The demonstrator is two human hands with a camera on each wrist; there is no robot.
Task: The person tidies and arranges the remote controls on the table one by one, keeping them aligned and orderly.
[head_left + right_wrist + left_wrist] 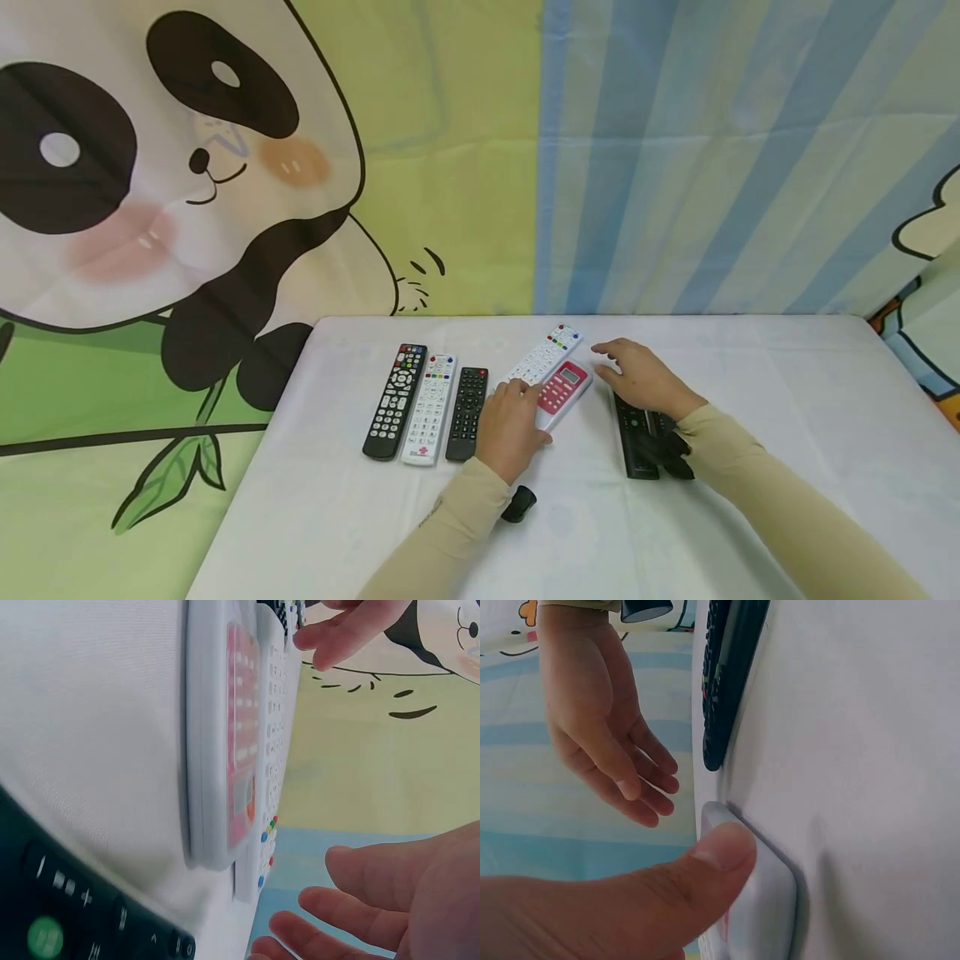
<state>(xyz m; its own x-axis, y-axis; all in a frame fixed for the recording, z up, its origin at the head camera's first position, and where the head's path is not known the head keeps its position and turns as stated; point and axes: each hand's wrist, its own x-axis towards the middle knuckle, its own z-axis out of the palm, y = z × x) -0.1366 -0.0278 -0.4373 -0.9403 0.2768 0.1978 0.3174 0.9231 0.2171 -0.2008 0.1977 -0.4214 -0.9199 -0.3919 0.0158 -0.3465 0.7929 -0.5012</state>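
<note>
My left hand [512, 427] is over the lower ends of a tilted white remote control [546, 354] and a white remote with a pink face and a small screen [562, 390]. Its thumb [724, 851] overlaps the pink-faced remote's edge in the left wrist view, and its loosely bent fingers [352, 634] show beside the white remote in the right wrist view. My right hand [641, 379] hovers with relaxed, parted fingers and nothing in them, right of those two remotes. Below its wrist lie black remotes [636, 442], partly hidden by the wrist camera.
Left of my left hand, a long black remote [395, 400], a white remote [430, 408] and a shorter black remote [467, 412] lie side by side. The white-covered table [337, 533] meets a printed panda curtain [450, 167] at its back edge.
</note>
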